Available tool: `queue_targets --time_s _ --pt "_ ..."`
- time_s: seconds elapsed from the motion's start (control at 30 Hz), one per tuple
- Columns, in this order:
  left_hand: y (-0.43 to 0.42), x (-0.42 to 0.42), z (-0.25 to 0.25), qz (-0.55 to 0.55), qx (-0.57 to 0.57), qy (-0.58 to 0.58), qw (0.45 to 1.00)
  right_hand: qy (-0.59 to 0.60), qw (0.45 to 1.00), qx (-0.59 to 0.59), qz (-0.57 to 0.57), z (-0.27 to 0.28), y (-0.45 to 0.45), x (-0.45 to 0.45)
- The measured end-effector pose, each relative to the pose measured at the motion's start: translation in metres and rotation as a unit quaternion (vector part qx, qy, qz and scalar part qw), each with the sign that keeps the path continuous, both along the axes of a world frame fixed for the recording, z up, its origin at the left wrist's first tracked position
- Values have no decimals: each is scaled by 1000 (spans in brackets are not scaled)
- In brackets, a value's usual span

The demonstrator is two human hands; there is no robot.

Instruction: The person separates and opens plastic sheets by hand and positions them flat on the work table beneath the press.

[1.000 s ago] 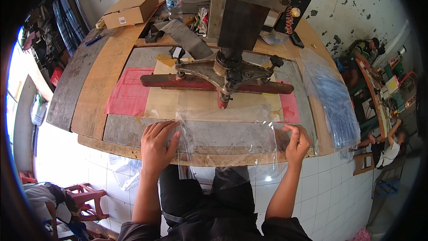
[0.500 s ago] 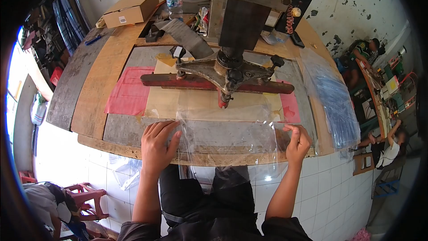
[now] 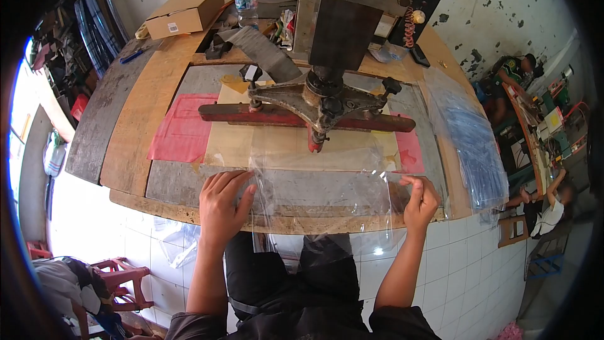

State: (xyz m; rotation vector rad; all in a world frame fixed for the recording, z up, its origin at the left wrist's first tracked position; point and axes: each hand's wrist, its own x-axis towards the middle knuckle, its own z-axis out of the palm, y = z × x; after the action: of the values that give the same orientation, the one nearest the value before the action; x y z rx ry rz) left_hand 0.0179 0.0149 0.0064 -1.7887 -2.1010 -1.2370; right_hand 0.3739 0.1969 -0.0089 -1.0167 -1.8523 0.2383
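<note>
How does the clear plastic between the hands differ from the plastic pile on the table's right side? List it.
The clear plastic looks colorless; the plastic pile looks bluish.
The clear plastic spreads between the left hand and right hand, its near end past the table edge; the plastic pile lies with neither hand at it.
Both are shiny and creased.

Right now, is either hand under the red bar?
No, the left hand and the right hand are both nearer the person than the red bar.
</note>
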Motion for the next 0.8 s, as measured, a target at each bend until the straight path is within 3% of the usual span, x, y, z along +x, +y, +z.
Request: queue_targets --time_s 0.8 --pt "0 -3 -4 -4 6 8 1000 -4 1000 -12 3 -1 -1 1"
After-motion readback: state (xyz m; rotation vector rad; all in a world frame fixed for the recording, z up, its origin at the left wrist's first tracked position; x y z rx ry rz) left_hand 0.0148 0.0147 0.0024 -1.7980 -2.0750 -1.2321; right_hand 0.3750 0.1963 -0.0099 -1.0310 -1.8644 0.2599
